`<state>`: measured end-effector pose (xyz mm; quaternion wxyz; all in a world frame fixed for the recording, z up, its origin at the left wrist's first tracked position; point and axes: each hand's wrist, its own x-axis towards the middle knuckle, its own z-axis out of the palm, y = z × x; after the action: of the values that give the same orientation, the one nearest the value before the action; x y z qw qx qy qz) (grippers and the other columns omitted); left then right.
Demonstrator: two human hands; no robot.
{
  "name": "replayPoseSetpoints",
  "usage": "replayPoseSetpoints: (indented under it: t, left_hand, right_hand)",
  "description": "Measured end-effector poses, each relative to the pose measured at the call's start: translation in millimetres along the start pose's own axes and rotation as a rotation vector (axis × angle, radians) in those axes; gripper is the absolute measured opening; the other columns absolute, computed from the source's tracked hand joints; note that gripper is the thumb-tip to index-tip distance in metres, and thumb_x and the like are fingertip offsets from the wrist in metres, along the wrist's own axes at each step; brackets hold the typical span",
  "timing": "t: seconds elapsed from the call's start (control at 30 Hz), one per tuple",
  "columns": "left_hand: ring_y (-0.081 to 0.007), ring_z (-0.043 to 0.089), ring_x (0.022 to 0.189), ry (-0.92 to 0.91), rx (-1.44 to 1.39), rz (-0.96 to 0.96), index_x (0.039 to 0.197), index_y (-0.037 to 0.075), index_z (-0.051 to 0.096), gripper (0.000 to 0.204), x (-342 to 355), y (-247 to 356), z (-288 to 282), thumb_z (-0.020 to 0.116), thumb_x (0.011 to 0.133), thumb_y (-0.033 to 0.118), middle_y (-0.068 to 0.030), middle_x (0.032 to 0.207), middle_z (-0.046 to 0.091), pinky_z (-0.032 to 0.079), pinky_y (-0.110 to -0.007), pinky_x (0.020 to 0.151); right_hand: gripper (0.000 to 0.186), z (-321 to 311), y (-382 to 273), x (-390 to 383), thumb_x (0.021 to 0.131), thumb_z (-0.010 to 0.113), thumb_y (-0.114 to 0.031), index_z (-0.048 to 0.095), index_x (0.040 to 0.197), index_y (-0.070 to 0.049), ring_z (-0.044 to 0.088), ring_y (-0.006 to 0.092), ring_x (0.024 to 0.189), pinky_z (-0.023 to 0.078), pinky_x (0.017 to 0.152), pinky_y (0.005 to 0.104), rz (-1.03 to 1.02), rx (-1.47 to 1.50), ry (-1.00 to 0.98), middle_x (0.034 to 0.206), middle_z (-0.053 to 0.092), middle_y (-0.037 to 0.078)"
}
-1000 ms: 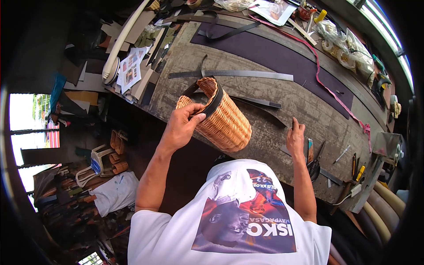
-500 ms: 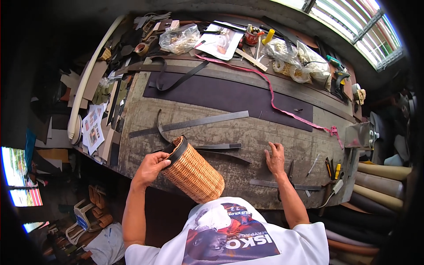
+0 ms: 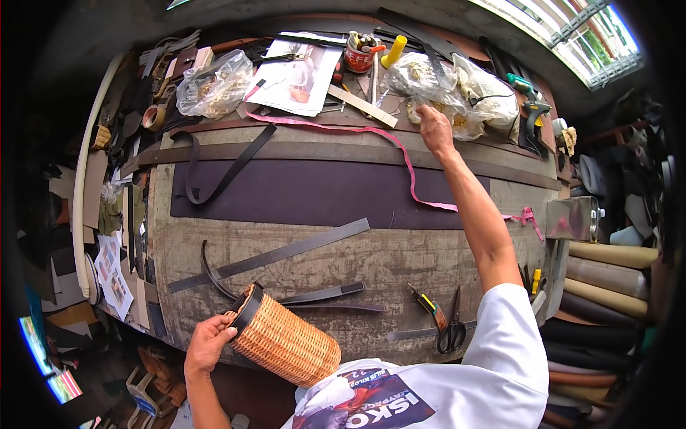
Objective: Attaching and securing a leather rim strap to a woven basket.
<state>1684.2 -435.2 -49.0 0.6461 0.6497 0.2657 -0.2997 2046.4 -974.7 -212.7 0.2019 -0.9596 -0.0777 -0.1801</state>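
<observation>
Left hand [image 3: 207,344] grips the woven basket [image 3: 284,345] at its dark rim; right hand [image 3: 434,129], fingers loosely curled, touches clear plastic bags [image 3: 457,89] at the bench's far edge.

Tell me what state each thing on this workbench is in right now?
Wicker basket: on its side, gripped at the rim by the left hand.
Right hand: outstretched, touching clear plastic bags.
Scissors: closed, lying flat.
Pink ribbon: loose across the bench.

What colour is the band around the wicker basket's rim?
Black, on a tan woven wicker basket; the head view shows it.
</observation>
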Motion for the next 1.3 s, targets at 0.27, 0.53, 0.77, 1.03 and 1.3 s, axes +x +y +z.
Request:
replayPoseSetpoints:
  t: [0.27, 0.53, 0.77, 1.03, 1.3]
  left_hand:
    - [-0.0097, 0.061, 0.093, 0.02, -0.013, -0.064, 0.112, -0.008, 0.062, 0.023, 6.0, 9.6, 7.7, 0.063, 0.089, -0.005, -0.0056, 0.105, 0.068, 0.046, -0.024, 0.087]
    - [-0.0113, 0.06, 0.1, -0.062, 0.065, -0.083, 0.116, -0.005, 0.058, 0.028, -0.9, 11.4, 9.0, 0.061, 0.089, -0.003, -0.0039, 0.11, 0.065, 0.047, -0.027, 0.09]
    - [-0.0127, 0.058, 0.101, -0.161, 0.07, 0.041, 0.113, -0.006, 0.062, 0.025, 8.2, 11.7, 11.5, 0.059, 0.089, 0.0, -0.0055, 0.104, 0.062, 0.045, -0.029, 0.091]
    - [-0.0112, 0.059, 0.1, -0.115, 0.311, 0.073, 0.114, -0.006, 0.06, 0.024, -5.5, 16.8, 28.6, 0.059, 0.092, 0.003, -0.0055, 0.105, 0.065, 0.046, -0.029, 0.091]
    - [-0.0106, 0.06, 0.092, -0.103, 0.426, 0.239, 0.112, -0.008, 0.061, 0.025, -26.3, 6.2, 42.6, 0.057, 0.091, 0.004, -0.0073, 0.099, 0.067, 0.047, -0.028, 0.085]
  right_hand:
    - [0.022, 32.8, 25.8, 51.8, 0.086, 0.056, -0.012, 0.076, 0.094, -0.007, 0.07, 0.0418, 0.093, 0.057, 0.081, 0.049, 0.332, -0.509, -0.338, 0.097, 0.07, 0.026]
    - [0.02, 48.9, 36.7, 30.7, 0.086, 0.058, -0.016, 0.074, 0.095, -0.008, 0.069, 0.0427, 0.091, 0.056, 0.08, 0.0507, 0.312, -0.336, -0.236, 0.093, 0.071, 0.024]
    - [0.024, 28.6, 88.8, 31.2, 0.093, 0.055, -0.026, 0.071, 0.111, -0.021, 0.069, 0.0359, 0.094, 0.055, 0.079, 0.0474, 0.058, -0.401, -0.088, 0.102, 0.073, 0.012]
    - [0.014, -68.6, -185.0, -85.1, 0.096, 0.064, -0.009, 0.07, 0.108, -0.005, 0.061, 0.006, 0.078, 0.048, 0.068, 0.0201, 0.186, 0.758, -0.186, 0.089, 0.068, 0.001]
    - [0.015, -134.3, -380.2, -256.2, 0.092, 0.064, 0.004, 0.066, 0.107, 0.004, 0.07, 0.0117, 0.09, 0.057, 0.079, 0.0247, 0.364, 1.317, -0.659, 0.094, 0.073, 0.007]
